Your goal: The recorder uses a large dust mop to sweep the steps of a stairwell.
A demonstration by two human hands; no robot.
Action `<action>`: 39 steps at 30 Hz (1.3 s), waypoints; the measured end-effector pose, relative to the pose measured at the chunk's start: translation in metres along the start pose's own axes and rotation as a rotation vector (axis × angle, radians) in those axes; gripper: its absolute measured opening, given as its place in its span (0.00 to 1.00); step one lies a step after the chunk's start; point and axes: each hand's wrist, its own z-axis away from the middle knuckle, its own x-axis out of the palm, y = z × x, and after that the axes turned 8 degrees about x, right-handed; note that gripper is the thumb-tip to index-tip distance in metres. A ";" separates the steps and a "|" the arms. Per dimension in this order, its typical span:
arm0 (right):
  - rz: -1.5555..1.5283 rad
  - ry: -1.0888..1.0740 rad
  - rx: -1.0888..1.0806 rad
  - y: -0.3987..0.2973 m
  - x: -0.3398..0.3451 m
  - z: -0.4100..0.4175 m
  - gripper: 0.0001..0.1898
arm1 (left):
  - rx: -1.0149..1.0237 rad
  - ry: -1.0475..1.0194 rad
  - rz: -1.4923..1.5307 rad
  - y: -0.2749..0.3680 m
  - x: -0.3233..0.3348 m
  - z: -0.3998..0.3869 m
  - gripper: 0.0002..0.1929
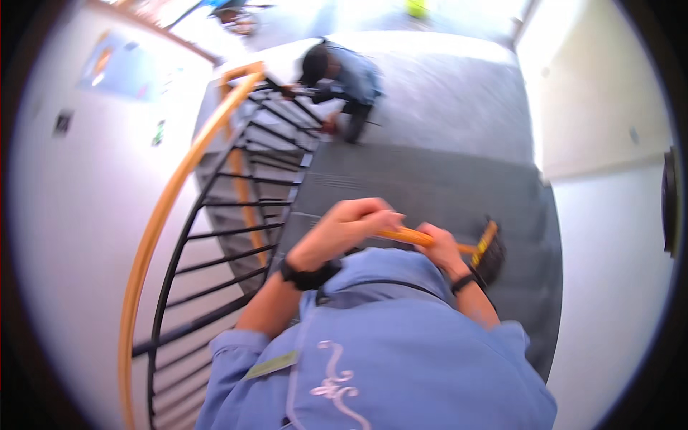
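Observation:
An orange-handled broom (pixel 411 236) crosses in front of my waist. My right hand (pixel 442 250) is closed around its handle. My left hand (pixel 357 223) bends over the handle's upper end with its fingers curled, and motion blurs it a little. Beyond my right wrist shows the broom's head (pixel 490 252), an orange and yellow block with dark bristles, over the grey stairs (pixel 424 172). Part of the handle is hidden behind my hands. Black bands circle both wrists.
To my left runs a wooden handrail (pixel 161 204) above black metal balusters (pixel 231 234). A person (pixel 344 75) in blue crouches by the railing at the foot of this flight, on the pale landing (pixel 451 91). A white wall (pixel 618 258) bounds the right.

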 end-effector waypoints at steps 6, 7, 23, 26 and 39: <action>0.002 0.161 0.079 0.009 -0.009 -0.004 0.11 | 0.527 -0.085 -0.011 0.071 -0.012 0.055 0.12; -0.066 0.174 0.044 0.017 -0.008 -0.008 0.11 | 0.531 -0.188 0.118 0.089 -0.006 0.070 0.12; -0.091 0.100 0.260 0.000 0.024 -0.021 0.12 | 1.072 -0.825 0.589 0.153 -0.022 0.168 0.21; 0.112 0.243 0.123 0.005 0.043 -0.027 0.13 | 1.069 -0.456 -0.005 0.138 -0.076 0.191 0.12; 0.052 0.063 0.195 -0.121 0.105 -0.042 0.06 | 0.430 1.124 -0.824 0.141 -0.342 0.423 0.05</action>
